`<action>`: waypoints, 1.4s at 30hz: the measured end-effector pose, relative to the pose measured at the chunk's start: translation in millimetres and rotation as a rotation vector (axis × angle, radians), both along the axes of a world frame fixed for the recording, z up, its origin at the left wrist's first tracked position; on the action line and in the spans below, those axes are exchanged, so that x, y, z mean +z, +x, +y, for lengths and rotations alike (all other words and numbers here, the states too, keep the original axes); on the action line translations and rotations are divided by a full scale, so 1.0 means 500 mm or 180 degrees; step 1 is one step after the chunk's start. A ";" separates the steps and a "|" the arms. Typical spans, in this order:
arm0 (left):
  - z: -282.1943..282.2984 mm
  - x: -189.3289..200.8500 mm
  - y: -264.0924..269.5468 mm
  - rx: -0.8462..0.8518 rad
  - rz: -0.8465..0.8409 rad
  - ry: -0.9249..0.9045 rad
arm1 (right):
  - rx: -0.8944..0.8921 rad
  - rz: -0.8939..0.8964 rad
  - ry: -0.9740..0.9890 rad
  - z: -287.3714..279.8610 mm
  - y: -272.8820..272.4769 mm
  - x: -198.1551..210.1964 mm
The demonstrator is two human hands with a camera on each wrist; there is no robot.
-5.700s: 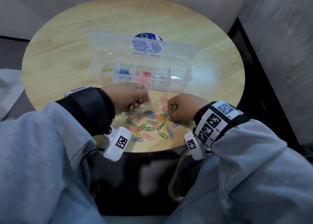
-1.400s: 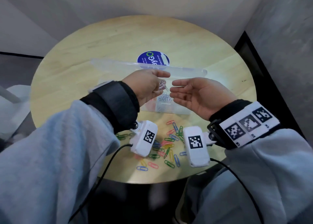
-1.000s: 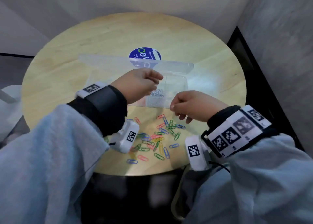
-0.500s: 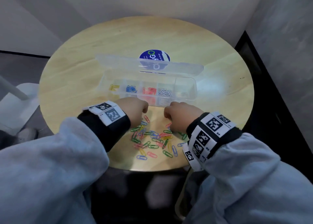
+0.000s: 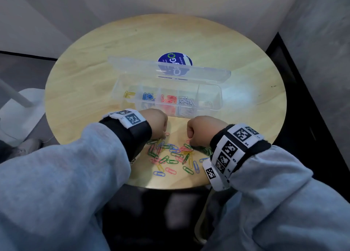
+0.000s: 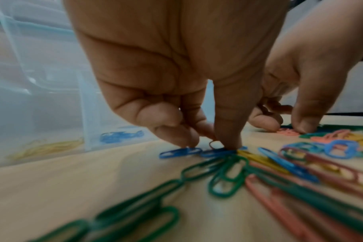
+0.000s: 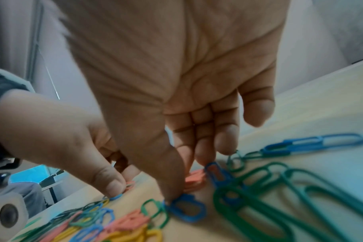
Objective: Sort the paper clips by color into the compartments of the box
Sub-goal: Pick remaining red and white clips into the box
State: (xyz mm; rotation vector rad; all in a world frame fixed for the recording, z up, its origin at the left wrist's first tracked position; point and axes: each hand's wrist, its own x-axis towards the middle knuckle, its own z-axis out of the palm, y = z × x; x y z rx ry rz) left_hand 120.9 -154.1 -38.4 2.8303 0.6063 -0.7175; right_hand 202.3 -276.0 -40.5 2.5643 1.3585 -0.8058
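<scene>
A clear compartment box (image 5: 216, 99) stands open, holding yellow, blue, red and white paper clips in separate sections. In front of it lies a mixed pile of paper clips (image 5: 174, 156). My left hand (image 5: 161, 133) is down on the pile's left edge, fingers curled, thumb and fingertips (image 6: 182, 135) pinching at blue paper clips (image 6: 180, 151). My right hand (image 5: 190, 139) is on the pile's right side, with thumb and fingers (image 7: 205, 155) closing on pink paper clips (image 7: 195, 180); its thumb tip touches a blue clip (image 7: 186, 208).
The round wooden table (image 5: 94, 80) ends just behind the pile, near my body. The box's lid (image 5: 170, 68) lies open at the back over a blue sticker (image 5: 175, 58). A wall corner stands behind the table and a dark gap to its right.
Both hands have come down from above the box's white compartment to the loose pile. Over the last half second they barely moved, settling their fingertips onto clips.
</scene>
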 end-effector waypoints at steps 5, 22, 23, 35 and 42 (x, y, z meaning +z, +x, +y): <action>0.001 -0.001 -0.013 0.0261 -0.0296 -0.0362 | 0.0075 0.0157 0.0098 -0.004 -0.005 0.003; -0.022 0.011 -0.036 0.1298 -0.0532 -0.1757 | -0.0087 0.0251 0.0109 -0.001 -0.010 -0.009; -0.033 0.015 -0.037 0.1044 -0.0463 -0.1386 | -0.0104 0.0305 0.0132 -0.003 -0.007 -0.009; -0.091 -0.014 -0.013 0.0314 -0.0173 -0.0577 | -0.0570 0.0894 0.0599 -0.019 0.015 0.002; -0.083 -0.017 -0.012 0.0318 -0.0088 -0.0945 | -0.0559 0.0964 0.0858 -0.025 0.021 0.018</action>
